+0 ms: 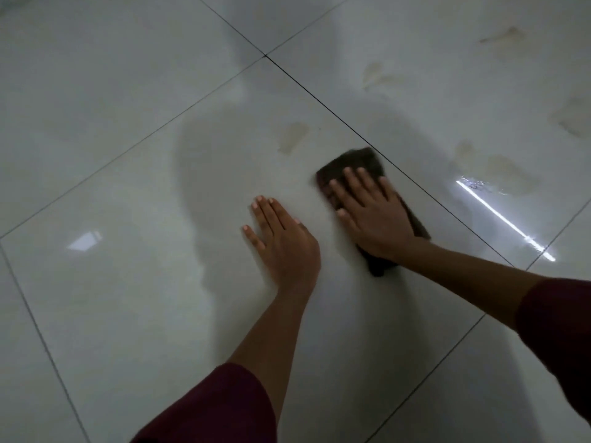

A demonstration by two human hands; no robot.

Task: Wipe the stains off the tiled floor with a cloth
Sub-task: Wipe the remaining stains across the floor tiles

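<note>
Right of centre, the right hand (374, 215) presses flat, fingers spread, on the dark cloth (351, 164) to rub the floor (128, 155). The left hand (281, 238) lies open beside it, probably for support.

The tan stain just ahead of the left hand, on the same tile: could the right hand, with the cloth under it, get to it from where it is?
Probably yes. The tan stain lies up and left of the cloth under the right hand, with only bare tile between. The left hand rests flat, nearer the person, off that path.
</note>
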